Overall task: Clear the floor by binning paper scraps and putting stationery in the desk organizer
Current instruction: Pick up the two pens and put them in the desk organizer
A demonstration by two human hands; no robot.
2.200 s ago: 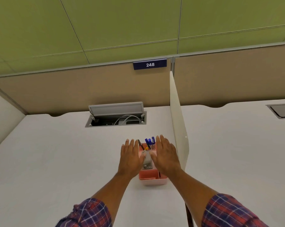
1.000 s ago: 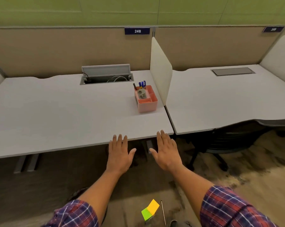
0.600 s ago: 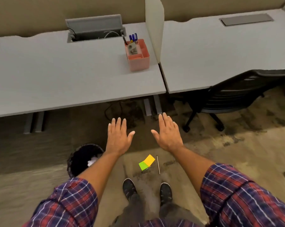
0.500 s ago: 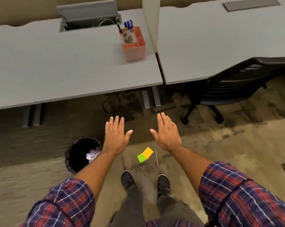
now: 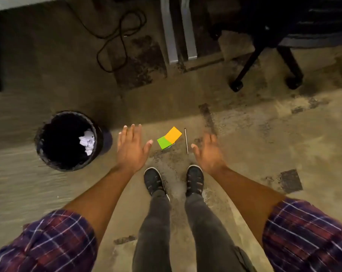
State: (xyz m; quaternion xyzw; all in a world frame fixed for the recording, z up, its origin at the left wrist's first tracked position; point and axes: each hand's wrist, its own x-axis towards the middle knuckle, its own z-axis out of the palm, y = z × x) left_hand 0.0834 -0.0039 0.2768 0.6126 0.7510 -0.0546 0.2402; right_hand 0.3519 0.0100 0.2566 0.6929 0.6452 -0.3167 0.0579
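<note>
On the carpet just ahead of my shoes lie an orange sticky-note pad (image 5: 173,134) overlapping a green sticky-note pad (image 5: 163,143), and a thin pencil-like stick (image 5: 186,140) to their right. My left hand (image 5: 131,147) hovers open to the left of the pads, palm down, holding nothing. My right hand (image 5: 207,152) hovers open to the right of the stick, also holding nothing. A black waste bin (image 5: 69,140) stands at the left with crumpled white paper (image 5: 87,142) inside. The desk organizer is out of view.
A black cable (image 5: 115,36) loops on the floor under the desk. Grey desk legs (image 5: 178,30) stand at top centre. An office chair base (image 5: 264,55) with castors is at top right. My two black shoes (image 5: 174,181) stand on worn carpet.
My view has tilted down from the desk and pink organizer to the floor. Both open hands have lowered toward the sticky pads and stick, and the bin has come into view at left.
</note>
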